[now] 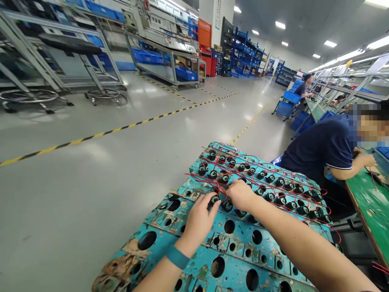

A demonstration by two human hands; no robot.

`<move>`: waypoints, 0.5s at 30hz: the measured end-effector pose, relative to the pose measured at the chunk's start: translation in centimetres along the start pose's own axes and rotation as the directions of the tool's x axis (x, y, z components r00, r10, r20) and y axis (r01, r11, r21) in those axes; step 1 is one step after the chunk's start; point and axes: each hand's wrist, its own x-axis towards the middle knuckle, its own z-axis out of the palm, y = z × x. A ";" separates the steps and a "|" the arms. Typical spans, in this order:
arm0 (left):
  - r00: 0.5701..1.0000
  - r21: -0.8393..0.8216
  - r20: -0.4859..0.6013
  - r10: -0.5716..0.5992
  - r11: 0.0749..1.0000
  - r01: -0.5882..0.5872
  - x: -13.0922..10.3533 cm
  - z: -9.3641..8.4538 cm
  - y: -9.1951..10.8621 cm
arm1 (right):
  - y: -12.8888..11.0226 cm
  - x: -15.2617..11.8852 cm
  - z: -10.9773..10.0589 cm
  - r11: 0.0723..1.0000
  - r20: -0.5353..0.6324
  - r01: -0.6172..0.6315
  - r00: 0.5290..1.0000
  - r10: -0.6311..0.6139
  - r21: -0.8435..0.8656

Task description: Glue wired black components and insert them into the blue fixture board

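Note:
A worn turquoise board (206, 259) with round holes spreads below my hands. Its far part holds rows of small black round parts (270, 197) with thin red wires. My left hand (201, 215), a teal band at its wrist, has thumb and fingers closed around one black part (214, 199) at the near left of the rows. Just right of it, my right hand (241, 195) is closed by the red wires; its fingertips are partly hidden, and what they pinch is too small to name.
At the right, a person in dark blue (322, 142) leans over a green-topped bench (369, 198). Another person (302, 89) sits farther back beside blue bins (285, 106). Stools (71, 44) and a metal cart (161, 67) stand across the floor at the left.

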 end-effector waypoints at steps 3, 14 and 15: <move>1.000 0.032 0.002 0.000 0.999 0.000 0.1 -0.1 0.2 | -0.1 0.1 -0.1 1.000 0.018 -0.002 1.000 0.002 -0.022; 1.000 0.060 0.022 0.020 0.998 -0.022 0.2 0.1 0.1 | 0.1 -0.9 0.5 0.993 0.100 -0.117 0.988 0.119 -0.029; 1.000 0.071 0.016 0.019 0.997 -0.020 0.2 0.2 0.0 | 0.2 -0.8 0.6 0.992 0.101 -0.123 0.987 0.125 -0.018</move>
